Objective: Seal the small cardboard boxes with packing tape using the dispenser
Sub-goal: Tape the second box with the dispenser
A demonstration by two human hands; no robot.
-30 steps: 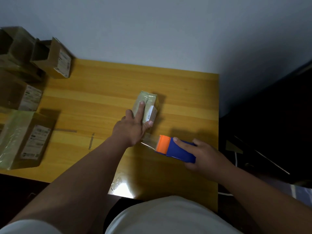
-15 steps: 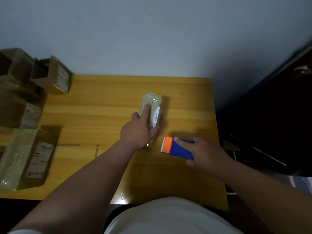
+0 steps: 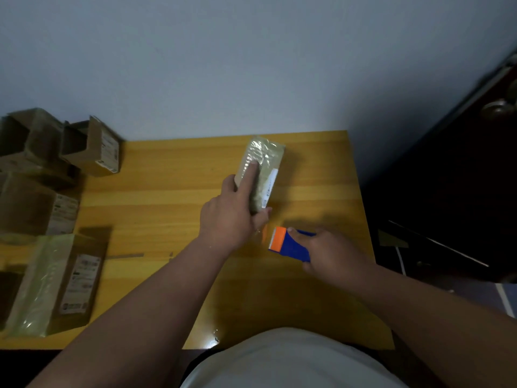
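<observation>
A small cardboard box (image 3: 268,161) with clear tape over its top and a white label on its right side lies on the wooden table (image 3: 167,197), near the far edge. My left hand (image 3: 232,214) grips the box's near end, thumb on the right side, index finger stretched along the taped top. My right hand (image 3: 330,253) holds the blue tape dispenser (image 3: 291,245) by its body; its orange toothed head points at the box's near end, a short way from it. A bit of clear tape shows between the dispenser and the box.
Several cardboard boxes stand at the table's left: open ones (image 3: 92,147) at the back, a labelled one (image 3: 42,208) in the middle, a taped one (image 3: 56,281) nearest. A dark door (image 3: 447,191) stands at the right past the table edge.
The view has tilted so the box sits farther up the table. My left index finger slid farther along the box top. The dispenser has drawn back slightly from the box.
</observation>
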